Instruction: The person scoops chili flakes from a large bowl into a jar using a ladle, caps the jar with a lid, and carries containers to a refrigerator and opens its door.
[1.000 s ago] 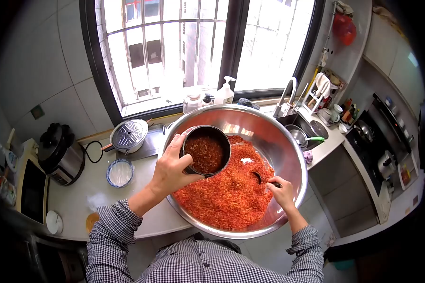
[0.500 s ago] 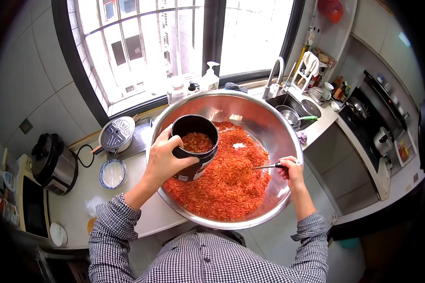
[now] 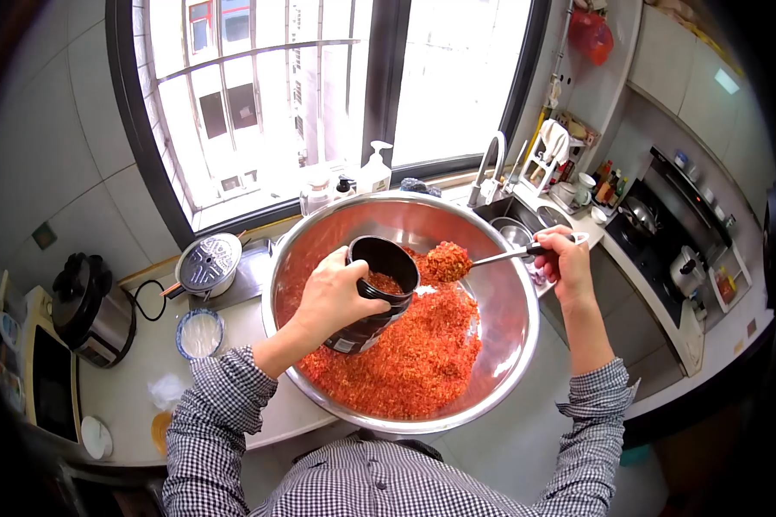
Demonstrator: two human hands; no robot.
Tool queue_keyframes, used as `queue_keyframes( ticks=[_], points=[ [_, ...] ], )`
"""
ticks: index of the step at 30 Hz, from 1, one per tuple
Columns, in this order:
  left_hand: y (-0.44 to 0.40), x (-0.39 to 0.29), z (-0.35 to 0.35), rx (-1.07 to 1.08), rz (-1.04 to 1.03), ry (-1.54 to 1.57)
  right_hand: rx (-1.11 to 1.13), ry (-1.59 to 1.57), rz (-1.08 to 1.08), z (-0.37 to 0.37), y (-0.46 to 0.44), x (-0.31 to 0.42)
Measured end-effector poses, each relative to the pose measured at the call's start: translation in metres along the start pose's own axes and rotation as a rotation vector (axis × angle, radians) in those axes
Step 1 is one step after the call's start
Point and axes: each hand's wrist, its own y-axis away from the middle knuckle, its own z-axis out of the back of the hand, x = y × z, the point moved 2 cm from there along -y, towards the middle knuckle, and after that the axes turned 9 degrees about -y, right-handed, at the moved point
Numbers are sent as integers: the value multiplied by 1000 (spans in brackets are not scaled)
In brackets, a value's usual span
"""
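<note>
A wide steel bowl (image 3: pixel 513 362) holds a heap of chopped red food (image 3: pixel 397 379). Over its left part, my left hand (image 3: pixel 332 293) is wrapped round a dark jar (image 3: pixel 375 323), which is tilted slightly, with some red food visible inside. My right hand (image 3: pixel 565 263) grips the black handle of a metal spoon (image 3: pixel 500 256) at the bowl's right rim. The spoon's head carries a heaped load of red food (image 3: pixel 447 261), raised above the bowl just right of the jar's mouth.
On the left counter are a lidded pot (image 3: pixel 209 265), a blue-rimmed bowl (image 3: pixel 200 333), a pressure cooker (image 3: pixel 93 310) and a microwave (image 3: pixel 50 370). Behind the bowl stands a pump bottle (image 3: pixel 376 170). A sink (image 3: pixel 517 211) and a stove (image 3: pixel 655 250) are to the right.
The spoon has come up out of the heap, loaded, as my right hand rose. The jar, tipped toward me earlier, is more upright. The camera view has shifted.
</note>
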Motion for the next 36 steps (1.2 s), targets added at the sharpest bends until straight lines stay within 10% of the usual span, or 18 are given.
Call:
queue_keyframes(
  ticks=[7, 9, 13, 22, 36],
  points=[
    [-10, -12, -6, 40, 41, 51, 369, 207, 232, -56, 40, 32],
    [-6, -10, -9, -25, 26, 86, 653, 420, 770, -71, 61, 13],
    [3, -9, -3, -104, 22, 198, 739, 606, 1051, -77, 80, 24],
    [25, -7, 41, -216, 142, 164, 658, 71, 79, -104, 43, 17],
    [176, 41, 155, -376, 294, -26, 1015, -32, 169, -243, 156, 20]
  ],
)
